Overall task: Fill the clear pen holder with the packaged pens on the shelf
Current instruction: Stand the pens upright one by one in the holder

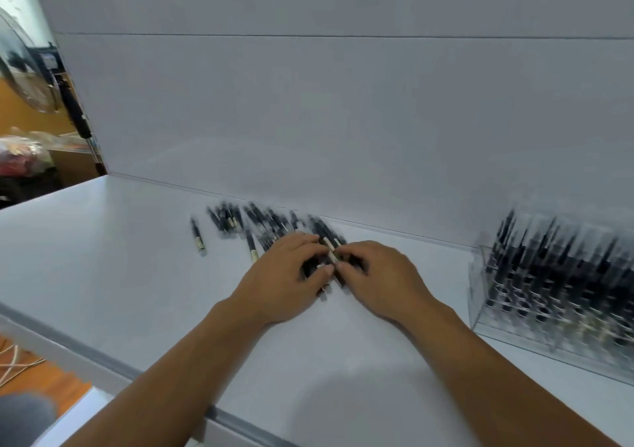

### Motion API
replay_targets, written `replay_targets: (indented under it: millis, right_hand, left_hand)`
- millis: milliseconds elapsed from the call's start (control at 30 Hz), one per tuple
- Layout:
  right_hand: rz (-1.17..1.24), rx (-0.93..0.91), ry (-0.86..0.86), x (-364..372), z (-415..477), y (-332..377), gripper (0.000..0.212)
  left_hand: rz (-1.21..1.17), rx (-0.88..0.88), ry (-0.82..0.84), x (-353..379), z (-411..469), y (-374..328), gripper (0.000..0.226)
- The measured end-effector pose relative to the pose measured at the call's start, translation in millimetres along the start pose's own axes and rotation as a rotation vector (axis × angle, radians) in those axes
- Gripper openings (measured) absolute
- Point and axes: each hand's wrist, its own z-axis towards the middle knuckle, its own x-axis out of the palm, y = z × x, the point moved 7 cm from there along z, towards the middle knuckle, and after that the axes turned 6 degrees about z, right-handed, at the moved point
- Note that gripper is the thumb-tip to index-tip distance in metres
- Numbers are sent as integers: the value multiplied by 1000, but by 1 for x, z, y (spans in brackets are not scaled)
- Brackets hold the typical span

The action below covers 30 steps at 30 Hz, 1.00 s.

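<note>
White shelf [103, 275], flat, with a grey front edge; white back panel [343, 120] rising behind it.

Item 1: loose pens [260, 223], black with pale ends, in a scattered heap near the back panel, left of centre. Blurred; no count is possible.

Item 2: single pen [198, 239], lying apart at the left of the heap, pale end toward the viewer.

Item 3: bundle of pens [330, 252], at the right end of the heap, gathered between both hands.

Item 4: left hand [284, 278], palm down, fingers curled over the bundle from the left, thumb tip against it.

Item 5: right hand [384, 278], palm down, fingers curled over the same bundle from the right. The two thumbs nearly meet.

Item 6: clear pen holder [478, 295], on the shelf at the far right, well apart from the hands. Upright black pens [555, 261] stand in its rows.

Item 7: round fan [24, 69] on a stand, beyond the shelf's left end.

Item 8: plastic bag [20, 158] with red contents, below the fan.

Item 9: pale cables [13, 364] on an orange floor, lower left.
</note>
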Motion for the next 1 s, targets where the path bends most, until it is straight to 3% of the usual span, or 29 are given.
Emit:
replay_targets:
  millis: [167, 333, 433, 633, 767, 900, 1000]
  right_hand:
    - [-14, 63, -128, -9, 0, -7, 5]
    - [31, -24, -57, 7, 3, 3, 38]
    - [-32, -56, -12, 11, 2, 9, 38]
    - [-47, -1, -96, -4, -1, 4, 28]
    - [-27, 22, -117, -7, -1, 2, 28]
    - [-69, -64, -64, 4, -2, 11, 42]
    - [-103, -61, -63, 6, 0, 13, 34]
  left_hand:
    - [-70, -9, -97, -12, 1, 0, 12]
    - [42, -215, -288, -29, -5, 14, 38]
    - [149, -285, -166, -21, -6, 15, 56]
    - [160, -364, -39, -15, -1, 9, 64]
    - [222, -411, 93, -16, 8, 5, 53]
    - [325, -439, 239, -15, 19, 1, 51]
    - [294, -468, 305, -15, 24, 3, 45]
